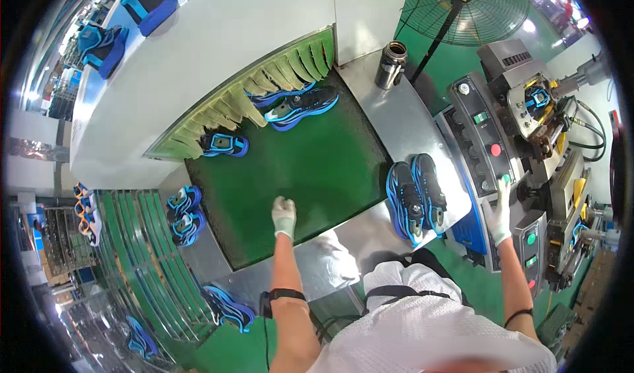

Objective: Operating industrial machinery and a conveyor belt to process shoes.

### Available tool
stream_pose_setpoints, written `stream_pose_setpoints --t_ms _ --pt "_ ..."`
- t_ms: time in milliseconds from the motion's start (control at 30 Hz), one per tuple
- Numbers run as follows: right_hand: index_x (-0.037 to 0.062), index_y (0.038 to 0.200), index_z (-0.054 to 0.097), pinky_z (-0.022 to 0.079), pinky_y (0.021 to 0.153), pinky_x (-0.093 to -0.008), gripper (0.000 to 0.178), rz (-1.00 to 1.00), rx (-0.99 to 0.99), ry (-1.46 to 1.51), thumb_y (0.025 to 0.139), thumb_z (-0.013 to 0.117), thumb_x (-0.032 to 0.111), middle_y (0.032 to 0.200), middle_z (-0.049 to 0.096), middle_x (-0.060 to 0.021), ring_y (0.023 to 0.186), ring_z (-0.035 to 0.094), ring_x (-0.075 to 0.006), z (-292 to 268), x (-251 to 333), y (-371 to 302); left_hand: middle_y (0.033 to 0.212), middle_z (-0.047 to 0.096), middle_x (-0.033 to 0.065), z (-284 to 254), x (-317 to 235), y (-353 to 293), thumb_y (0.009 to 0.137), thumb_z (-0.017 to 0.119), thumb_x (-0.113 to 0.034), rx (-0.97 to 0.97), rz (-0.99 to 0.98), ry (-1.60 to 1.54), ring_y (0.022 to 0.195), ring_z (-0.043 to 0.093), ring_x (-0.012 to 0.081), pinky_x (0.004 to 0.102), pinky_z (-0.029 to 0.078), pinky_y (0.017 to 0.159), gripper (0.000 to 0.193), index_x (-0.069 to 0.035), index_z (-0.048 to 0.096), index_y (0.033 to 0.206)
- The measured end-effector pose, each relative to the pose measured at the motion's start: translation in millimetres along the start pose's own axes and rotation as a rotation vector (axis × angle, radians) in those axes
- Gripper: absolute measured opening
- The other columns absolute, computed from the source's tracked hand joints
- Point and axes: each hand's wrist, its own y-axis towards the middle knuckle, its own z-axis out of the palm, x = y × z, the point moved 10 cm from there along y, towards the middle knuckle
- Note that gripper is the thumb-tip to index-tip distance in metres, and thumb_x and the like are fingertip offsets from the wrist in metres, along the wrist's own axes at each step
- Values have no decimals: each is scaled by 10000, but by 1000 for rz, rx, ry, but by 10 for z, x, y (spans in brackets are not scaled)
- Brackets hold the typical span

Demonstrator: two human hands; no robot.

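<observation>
Blue shoes [417,198], two beside right hand [500,212], left hand [284,216] on green belt [330,168]

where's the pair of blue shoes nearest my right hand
In the head view the pair of blue shoes stands side by side on the metal table, right of the green belt and just left of your right hand at the control panel.
</observation>
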Motion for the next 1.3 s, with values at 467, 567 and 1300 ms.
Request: stream_pose_setpoints --t_ms 467,567,1300 --pt "-10 1433 431 345 1176 -454 696 627 387 -50 846 746 191 1485 437 -270 1431 366 -442 998 -267 -1539 1308 608 247 -1584 -1455 3382 1006 569 -402 -259 495 720 1191 578 419 468 453 1031 484 -10 645 1280" --pt "-7 1426 444 359 1166 -449 681 678 393 -40 860 733 240 1472 453 -265 1411 400 -428 992 -155 -1524 1193 619 260 -1365 -1602 3147 1045 522 -348 -301 556 686 1113 578 419 465 459 980 430 33 652 1196" --pt "9 1200 581 538 884 -450 476 513 -218 630 788 743 184 1173 623 -251 1046 635 -419 -1921 -189 -1190 913 667 98 2688 -5885 -6167 872 735 -151 1053 1909 159 811 678 288 382 550 696 174 -97 705 1035"
